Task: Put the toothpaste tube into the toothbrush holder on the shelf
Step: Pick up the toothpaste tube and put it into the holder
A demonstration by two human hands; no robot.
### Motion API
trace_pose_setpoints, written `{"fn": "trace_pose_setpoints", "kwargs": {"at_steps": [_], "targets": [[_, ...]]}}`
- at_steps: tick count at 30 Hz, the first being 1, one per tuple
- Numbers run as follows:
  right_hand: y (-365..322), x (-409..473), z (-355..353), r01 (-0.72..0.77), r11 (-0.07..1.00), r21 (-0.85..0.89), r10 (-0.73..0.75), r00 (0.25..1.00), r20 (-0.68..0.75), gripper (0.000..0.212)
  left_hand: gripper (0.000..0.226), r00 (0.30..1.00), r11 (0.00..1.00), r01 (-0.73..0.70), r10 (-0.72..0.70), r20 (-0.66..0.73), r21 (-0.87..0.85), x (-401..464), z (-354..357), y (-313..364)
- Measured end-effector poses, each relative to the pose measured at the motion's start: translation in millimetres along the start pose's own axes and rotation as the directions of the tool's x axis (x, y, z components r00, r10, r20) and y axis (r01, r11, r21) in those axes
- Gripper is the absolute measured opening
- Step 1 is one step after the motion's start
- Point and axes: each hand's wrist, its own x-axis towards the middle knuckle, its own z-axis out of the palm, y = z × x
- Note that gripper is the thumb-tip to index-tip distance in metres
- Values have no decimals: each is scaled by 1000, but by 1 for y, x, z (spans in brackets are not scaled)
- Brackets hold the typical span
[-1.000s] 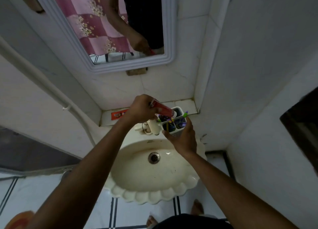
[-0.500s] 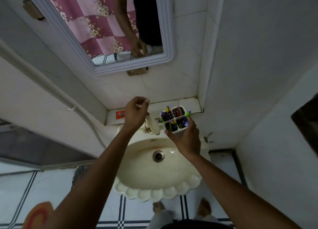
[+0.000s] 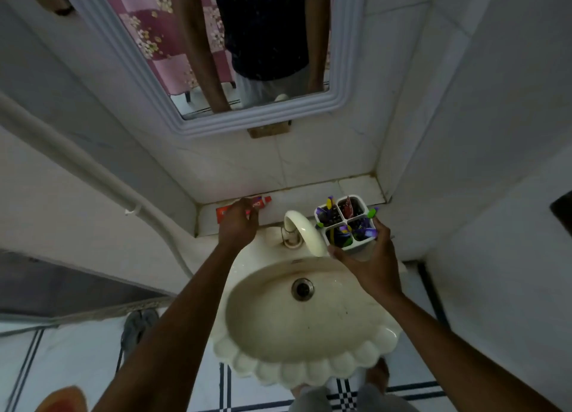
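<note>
A white four-compartment toothbrush holder (image 3: 343, 222) with several toothbrushes stands at the right end of the tiled shelf (image 3: 356, 184). My right hand (image 3: 368, 260) grips its near side. A red tube end (image 3: 348, 206) sticks up in its back-right compartment. At the shelf's left end my left hand (image 3: 238, 224) curls its fingers over a red toothpaste tube (image 3: 262, 201) that lies along the wall. Part of a flat red pack (image 3: 220, 214) shows beside the hand.
A cream tap (image 3: 301, 229) arches between my hands over the scalloped sink (image 3: 309, 328). A framed mirror (image 3: 257, 123) hangs above the shelf. Walls close in on the right. A white pipe (image 3: 93, 167) runs down the left wall.
My left hand slid a red tube into the holder's back-right compartment, let go, then moved left to the tube lying on the shelf. My right hand has stayed on the holder.
</note>
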Motion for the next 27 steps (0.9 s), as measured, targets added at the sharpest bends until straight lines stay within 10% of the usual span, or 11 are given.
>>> {"fn": "trace_pose_setpoints", "kwargs": {"at_steps": [8,13,18,22,27], "targets": [[-1,0,4,18,999,29,-18,1000,0,126,70,928,894,-115,-58,367,433,49,22,-20],[-2,-2,5,27,999,17,-27,1000,0,124,47,961,765,-182,6,275,618,33,19,-19],[-3,-1,5,21,1000,24,-21,1000,7,126,39,979,974,77,-114,167,213,9,-16,3],[-7,-4,3,-8,1000,2,8,1000,14,120,42,964,940,127,-42,263,-316,-17,-68,60],[-9,-6,2,-29,1000,4,29,999,21,122,40,893,971,-120,197,405,-209,-45,-111,130]]}}
